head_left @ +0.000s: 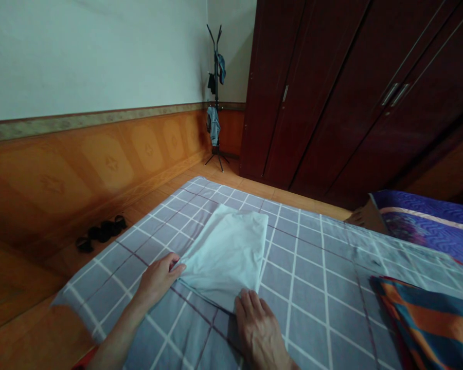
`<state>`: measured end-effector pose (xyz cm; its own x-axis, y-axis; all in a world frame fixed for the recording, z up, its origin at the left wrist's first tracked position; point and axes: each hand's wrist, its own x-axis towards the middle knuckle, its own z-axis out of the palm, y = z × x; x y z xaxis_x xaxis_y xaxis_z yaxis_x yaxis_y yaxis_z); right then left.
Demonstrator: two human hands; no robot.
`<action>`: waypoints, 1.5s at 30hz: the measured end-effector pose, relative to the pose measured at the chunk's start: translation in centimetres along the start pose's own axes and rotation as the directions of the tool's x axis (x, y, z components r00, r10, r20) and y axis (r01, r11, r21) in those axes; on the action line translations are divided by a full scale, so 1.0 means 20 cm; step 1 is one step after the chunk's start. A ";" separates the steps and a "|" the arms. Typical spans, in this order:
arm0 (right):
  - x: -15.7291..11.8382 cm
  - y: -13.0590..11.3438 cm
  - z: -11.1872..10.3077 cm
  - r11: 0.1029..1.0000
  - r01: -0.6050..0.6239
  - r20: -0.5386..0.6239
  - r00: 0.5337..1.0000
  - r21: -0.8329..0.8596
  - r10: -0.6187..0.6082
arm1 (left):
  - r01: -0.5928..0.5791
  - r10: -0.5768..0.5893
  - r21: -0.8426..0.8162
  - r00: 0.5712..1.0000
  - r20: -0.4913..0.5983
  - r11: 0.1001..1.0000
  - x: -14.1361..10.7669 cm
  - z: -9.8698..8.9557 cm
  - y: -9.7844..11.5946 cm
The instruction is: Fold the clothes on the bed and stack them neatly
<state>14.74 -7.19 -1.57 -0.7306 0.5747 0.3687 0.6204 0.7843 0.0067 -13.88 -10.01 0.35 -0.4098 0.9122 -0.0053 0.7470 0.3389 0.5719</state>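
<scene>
A pale, light-coloured piece of cloth, folded into a rough rectangle, lies on the grey checked bedsheet. My left hand pinches its near left corner between thumb and fingers. At the near right corner, my right hand has its fingers curled over the edge, and the thumb is hidden beneath. The near edge between the two hands is lifted slightly, with a dark shadow under it near my right hand. Small wrinkles run across the cloth. Whether it is a garment cannot be made out.
To the right lies a folded striped cloth in orange and dark blue. Beyond it is a purple bedcover. A dark red wardrobe and a black coat stand stand past the bed. Black shoes sit on the floor at left.
</scene>
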 end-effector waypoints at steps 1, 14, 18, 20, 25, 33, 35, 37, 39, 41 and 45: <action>0.01 0.01 -0.02 1.000 -0.002 0.020 1.000 0.000 0.002 | -0.001 0.000 0.035 1.000 0.010 0.999 0.00 0.00 0.01; -0.24 0.51 -0.36 0.997 -0.054 -0.087 0.995 0.047 0.058 | 0.314 0.116 -0.588 0.807 0.579 0.746 -0.47 0.19 0.37; -0.45 0.65 -0.37 0.989 -0.145 -0.088 0.986 -0.035 0.141 | 0.242 0.216 -0.450 0.626 0.750 0.859 -0.55 0.15 0.47; -0.49 0.64 -0.35 0.979 -0.189 -0.110 0.977 -0.073 0.181 | 0.095 0.242 -0.416 0.689 0.683 0.905 -0.51 0.09 0.53; -0.41 0.39 -0.24 0.979 -0.203 -0.184 0.964 -0.032 0.194 | -0.460 0.546 -0.301 0.758 0.357 0.835 -0.34 0.12 0.72; -0.34 0.17 -0.09 0.979 -0.189 -0.170 0.970 -0.079 0.173 | -0.816 0.732 0.030 0.533 0.424 0.578 -0.17 0.45 0.67; -0.36 0.17 -0.07 0.977 -0.191 -0.147 0.973 -0.096 0.176 | -0.813 0.718 0.077 0.549 0.428 0.577 -0.13 0.44 0.63; -0.37 0.17 -0.05 0.973 -0.209 -0.135 0.972 -0.102 0.195 | -0.785 0.682 0.135 0.597 0.423 0.604 -0.07 0.42 0.60; -0.38 0.17 -0.04 0.969 -0.223 -0.131 0.969 -0.103 0.209 | -0.739 0.632 0.206 0.662 0.403 0.642 -0.01 0.41 0.58; -0.38 0.18 -0.03 0.969 -0.223 -0.133 0.969 -0.101 0.209 | -0.700 0.605 0.264 0.709 0.363 0.663 0.05 0.41 0.58; -0.37 0.18 -0.03 0.972 -0.213 -0.159 0.968 -0.100 0.196 | -0.752 0.642 0.262 0.656 0.398 0.605 0.13 0.44 0.63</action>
<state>22.60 -8.82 -3.73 -0.5399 0.6730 0.5055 0.7874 0.6160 0.0209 -0.97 -1.31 0.22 0.4190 0.9072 0.0372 0.8974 -0.4200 0.1349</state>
